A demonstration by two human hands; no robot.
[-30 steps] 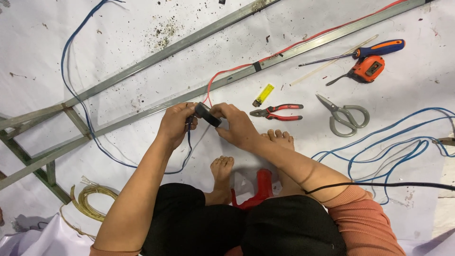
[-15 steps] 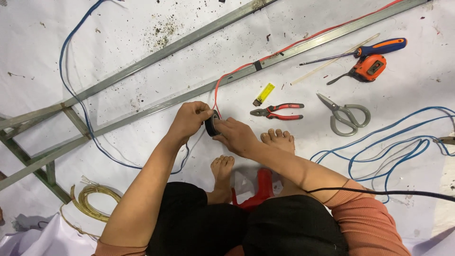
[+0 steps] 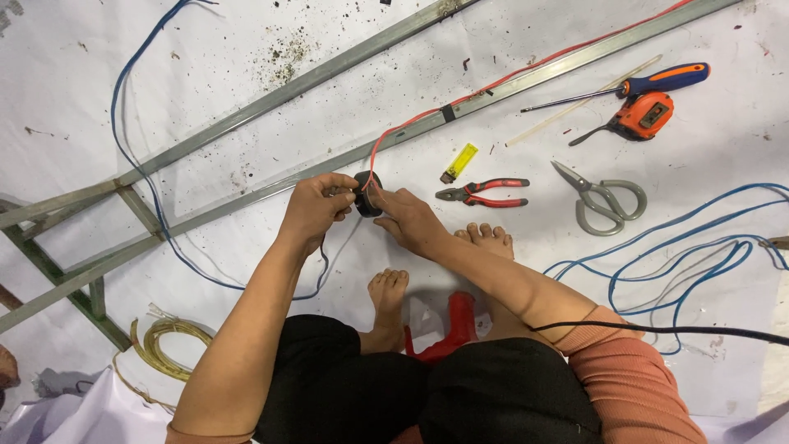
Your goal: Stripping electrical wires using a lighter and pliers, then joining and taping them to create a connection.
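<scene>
Both of my hands meet over a small black round part (image 3: 366, 194) at the middle of the white sheet. My left hand (image 3: 318, 207) pinches its left side and my right hand (image 3: 408, 218) holds its right side. A red wire (image 3: 460, 99) runs from the part up along a metal rail (image 3: 509, 86) toward the top right. A blue wire (image 3: 136, 185) loops away to the left and passes under my left forearm. My bare feet (image 3: 436, 271) rest just below the hands.
Red-handled pliers (image 3: 485, 193), a yellow lighter (image 3: 459, 162), scissors (image 3: 600, 199), an orange tape measure (image 3: 645, 115) and a screwdriver (image 3: 633, 85) lie to the right. Blue wire coils (image 3: 674, 255) sit far right, a yellow coil (image 3: 164, 345) lower left, a red tool (image 3: 452, 325) by my legs.
My hands have drawn closer together around the black part and shifted slightly right. The part now shows as round, with the red wire meeting it.
</scene>
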